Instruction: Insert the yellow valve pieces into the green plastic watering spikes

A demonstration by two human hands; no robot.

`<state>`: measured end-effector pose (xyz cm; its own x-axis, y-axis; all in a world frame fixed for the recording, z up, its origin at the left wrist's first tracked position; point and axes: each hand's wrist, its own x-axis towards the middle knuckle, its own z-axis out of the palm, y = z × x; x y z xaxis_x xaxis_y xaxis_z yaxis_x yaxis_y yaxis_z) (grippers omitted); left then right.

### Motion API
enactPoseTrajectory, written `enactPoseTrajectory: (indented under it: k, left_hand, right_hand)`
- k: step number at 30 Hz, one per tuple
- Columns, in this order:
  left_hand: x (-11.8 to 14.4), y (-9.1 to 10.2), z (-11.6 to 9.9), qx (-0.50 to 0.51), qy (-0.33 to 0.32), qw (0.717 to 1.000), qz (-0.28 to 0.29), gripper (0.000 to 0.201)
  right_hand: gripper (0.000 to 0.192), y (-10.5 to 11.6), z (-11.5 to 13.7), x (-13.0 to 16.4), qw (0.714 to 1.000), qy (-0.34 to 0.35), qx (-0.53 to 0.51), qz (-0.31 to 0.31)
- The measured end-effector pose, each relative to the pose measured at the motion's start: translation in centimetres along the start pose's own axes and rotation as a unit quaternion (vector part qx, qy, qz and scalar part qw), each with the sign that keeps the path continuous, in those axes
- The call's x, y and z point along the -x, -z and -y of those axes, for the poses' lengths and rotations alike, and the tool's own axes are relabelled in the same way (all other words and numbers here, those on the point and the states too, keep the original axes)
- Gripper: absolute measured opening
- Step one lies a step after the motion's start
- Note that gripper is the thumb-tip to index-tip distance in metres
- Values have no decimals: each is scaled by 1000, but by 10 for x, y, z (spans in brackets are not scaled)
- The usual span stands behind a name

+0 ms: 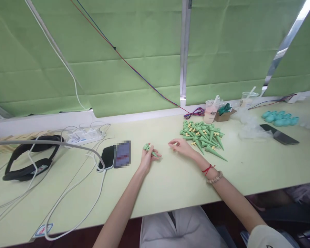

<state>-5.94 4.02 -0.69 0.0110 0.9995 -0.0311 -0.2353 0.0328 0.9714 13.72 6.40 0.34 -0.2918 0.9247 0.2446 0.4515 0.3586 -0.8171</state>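
Note:
My left hand (pixel 147 157) rests on the pale green table (pixel 170 182) with its fingers closed around a green cone-shaped plastic spike (pixel 149 149). My right hand (pixel 181 146) lies a little to the right, palm down, with fingers pinched on something small that I cannot make out. A pile of several green spikes with yellow clips (pixel 203 137) lies just right of that hand. A red string and a bead bracelet (pixel 214 176) circle my right wrist.
Two phones (pixel 115 155) lie left of my hands, with white cables, a power strip (pixel 84 135) and a black strap (pixel 28 162) further left. Two drink cups (pixel 211 111), a cardboard box, crumpled plastic, teal caps (pixel 280 117) and another phone (pixel 279 134) sit at the right.

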Motion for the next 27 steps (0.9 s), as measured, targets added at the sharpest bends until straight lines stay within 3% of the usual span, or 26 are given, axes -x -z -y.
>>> enactPoseTrajectory:
  k: [3,7,10,14,21,27]
  left_hand:
    - [2,-3,1,-20,9,1000,10,55]
    - [-1,-25,5,-43,61,995,67,46]
    - [-10,-46,12,-37,89,992,82,46]
    - [-14,-63,21,-8,74,995,73,46]
    - [-11,-60,14,16,92,990,102,50]
    - [-12,-65,11,5,102,991,86,46]
  right_hand:
    - [28,29,-12,0,995,-34,53,-76]
    - [19,46,-19,4,991,-55,97,-69]
    - [15,46,-17,9,986,-70,135,-72]
    - [15,45,-13,15,978,-93,176,-66]
    - [15,35,-18,18,969,-119,212,-41]
    - [22,32,-24,15,977,-111,174,-49]
